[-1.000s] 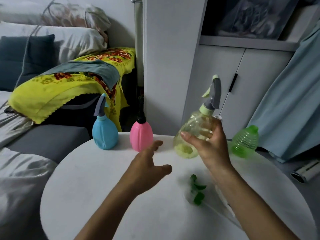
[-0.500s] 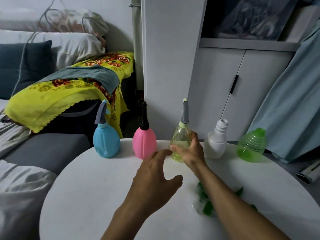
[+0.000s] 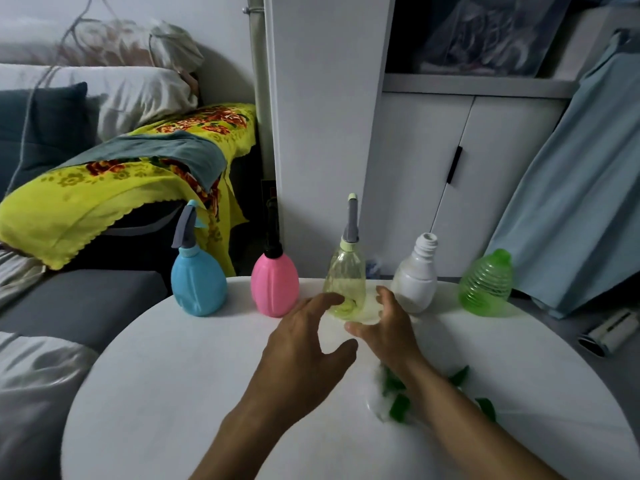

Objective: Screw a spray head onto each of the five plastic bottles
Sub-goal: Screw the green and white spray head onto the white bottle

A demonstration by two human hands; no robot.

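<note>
Round white counter in foreground. Behind counter: tall white cabinet, closed double doors with black handle, open shelf above holding clear plastic bag. Left of cabinet: grey pipe up white wall. Further left: grey sofa, yellow floral blanket, teal cloth on top, dark cushion, white pillows. Right of cabinet: pale blue curtain hanging. Light dim.
</note>
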